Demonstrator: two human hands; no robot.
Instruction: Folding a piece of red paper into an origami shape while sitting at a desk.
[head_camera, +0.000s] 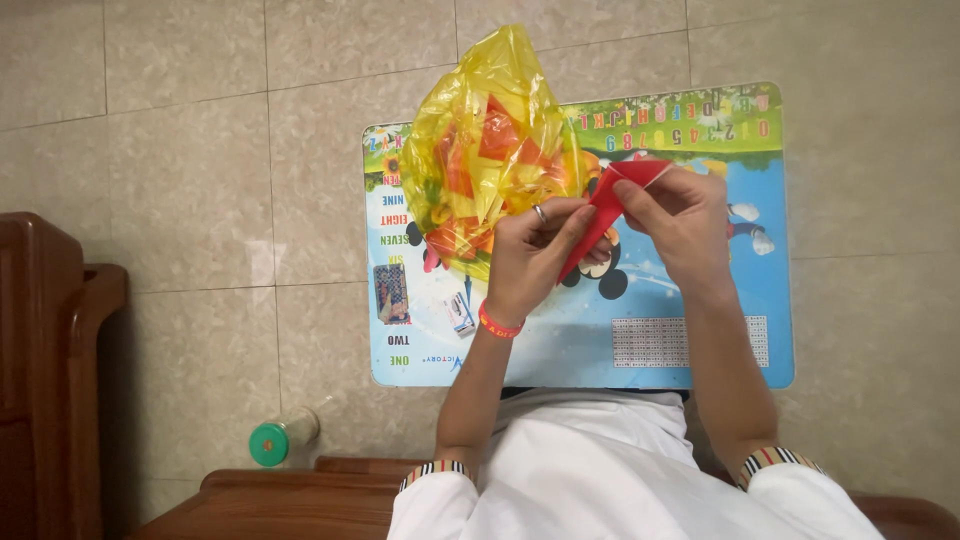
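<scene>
Overhead view. Near edge of the small picture-printed desk (700, 350): two forearms in white sleeves. Above mid-desk, the left hand (535, 255) and right hand (680, 225) each pinch the folded red paper sheet (605, 210), the left grip at its lower point, the right grip at its upper flap; the sheet is held clear of the surface. It looks light, thin and easily creased, best taken at edges and folds. Toward the far left corner stands a crinkled yellow plastic bag of red and orange paper pieces (490, 140).
</scene>
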